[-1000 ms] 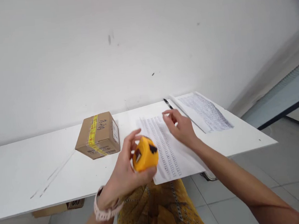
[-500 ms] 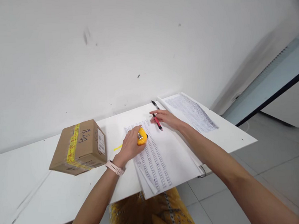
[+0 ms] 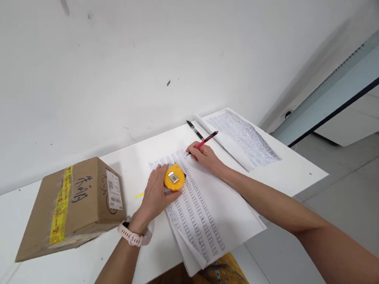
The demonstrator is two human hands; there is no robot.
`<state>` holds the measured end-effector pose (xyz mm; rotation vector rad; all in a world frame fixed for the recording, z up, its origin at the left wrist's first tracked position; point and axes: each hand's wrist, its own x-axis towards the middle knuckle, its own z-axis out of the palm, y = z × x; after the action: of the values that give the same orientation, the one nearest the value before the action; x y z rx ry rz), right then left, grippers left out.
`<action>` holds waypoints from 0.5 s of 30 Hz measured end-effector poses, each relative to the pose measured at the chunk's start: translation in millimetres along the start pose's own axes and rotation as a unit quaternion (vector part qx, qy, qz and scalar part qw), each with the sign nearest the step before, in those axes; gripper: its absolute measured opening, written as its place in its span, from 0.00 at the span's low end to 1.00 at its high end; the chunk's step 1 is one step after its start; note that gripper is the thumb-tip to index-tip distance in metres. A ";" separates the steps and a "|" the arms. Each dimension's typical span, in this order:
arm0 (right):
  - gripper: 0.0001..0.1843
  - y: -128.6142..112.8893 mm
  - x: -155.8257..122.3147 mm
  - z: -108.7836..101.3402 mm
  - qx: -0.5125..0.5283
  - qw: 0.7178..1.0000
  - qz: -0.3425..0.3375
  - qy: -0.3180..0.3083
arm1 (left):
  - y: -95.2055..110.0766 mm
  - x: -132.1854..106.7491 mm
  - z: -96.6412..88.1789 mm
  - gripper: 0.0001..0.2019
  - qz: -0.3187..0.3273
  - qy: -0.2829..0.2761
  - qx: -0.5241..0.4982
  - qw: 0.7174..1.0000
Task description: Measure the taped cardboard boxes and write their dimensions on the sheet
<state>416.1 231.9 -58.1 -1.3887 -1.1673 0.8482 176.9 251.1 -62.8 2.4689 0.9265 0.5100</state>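
My left hand is curled round a yellow tape measure, which rests over the written sheet; a short yellow strip of its blade shows to the left of the hand. Between the fingers of my right hand is a red and black pen, its tip down at the upper part of the page. Rows of small handwriting fill several columns on the left of this paper; its right side is blank.
A cardboard box with yellow tape, black handwriting and a label stands at the left. A black pen lies near the wall beside another densely written sheet. The white table ends at the right above a tiled floor.
The red pen has swung round in my right hand, from loosely held to a writing grip with its tip on the paper. The tape measure now lies flatter under my left hand. The view has shifted.
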 end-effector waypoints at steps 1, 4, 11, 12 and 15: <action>0.10 1.0 0.0 0.1 0.012 1.000 0.006 -0.002 | -0.4 0.0 0.4 0.41 0.004 0.002 0.002 1.000; 0.12 4.0 -0.2 1.5 0.054 0.998 0.029 0.002 | -1.0 0.4 1.3 0.42 0.010 0.005 0.005 1.000; 0.14 1.7 -2.7 1.2 -0.098 0.994 -0.005 0.048 | -0.6 1.0 2.0 0.42 0.013 0.006 -0.002 1.000; 0.12 0.3 -2.5 0.7 -0.102 0.994 -0.006 0.043 | -0.4 1.0 1.9 0.41 0.011 0.005 -0.002 1.000; 0.12 -1.8 -1.1 0.0 -0.092 0.995 0.002 0.041 | 0.3 1.0 1.3 0.41 0.007 0.001 -0.004 1.000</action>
<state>415.5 230.7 -56.5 -1.5615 -1.2039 0.6928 178.4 251.2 -63.6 2.4691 0.9064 0.5196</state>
